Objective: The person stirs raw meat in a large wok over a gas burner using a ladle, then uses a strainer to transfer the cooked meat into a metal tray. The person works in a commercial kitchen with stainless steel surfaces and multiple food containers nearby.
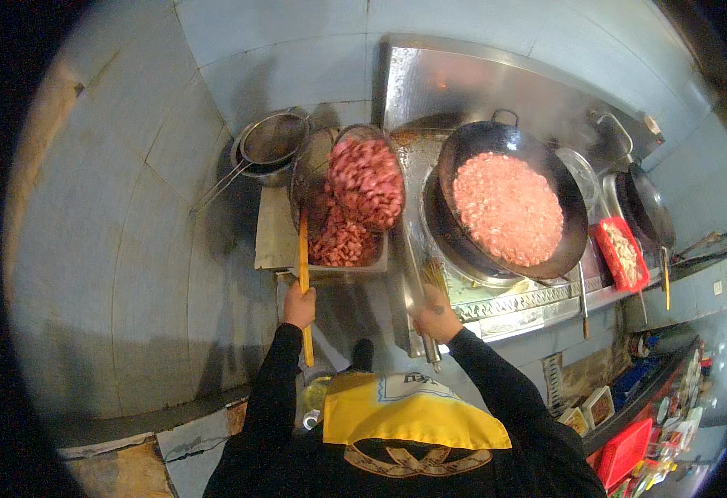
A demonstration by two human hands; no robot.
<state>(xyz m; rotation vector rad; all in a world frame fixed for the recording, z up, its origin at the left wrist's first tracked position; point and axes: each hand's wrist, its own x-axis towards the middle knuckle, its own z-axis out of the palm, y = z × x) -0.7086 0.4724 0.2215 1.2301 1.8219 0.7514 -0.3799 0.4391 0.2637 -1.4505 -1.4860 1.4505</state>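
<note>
My left hand (pixel 300 304) grips the yellow handle (pixel 304 255) of a strainer (pixel 314 159), whose dark bowl is partly hidden. My right hand (pixel 437 316) is closed around the metal handle (pixel 414 258) of what looks like a perforated ladle. This ladle's round bowl is heaped with blurred reddish meat pieces (pixel 366 177). Both bowls are above a rectangular metal container (pixel 373 267), where more meat pieces (pixel 342 241) lie. To the right, a large black wok (pixel 572 233) tilts on the stove, holding a wide mass of paler pink meat (pixel 508 208).
Steam rises behind the wok near the steel splashback (pixel 450 81). A round sieve (pixel 273 138) rests on a pot at the left. Farther right are a red basket (pixel 601 231) of pale food pieces and another wok (pixel 653 205). A bamboo brush (pixel 435 274) is beside my right hand.
</note>
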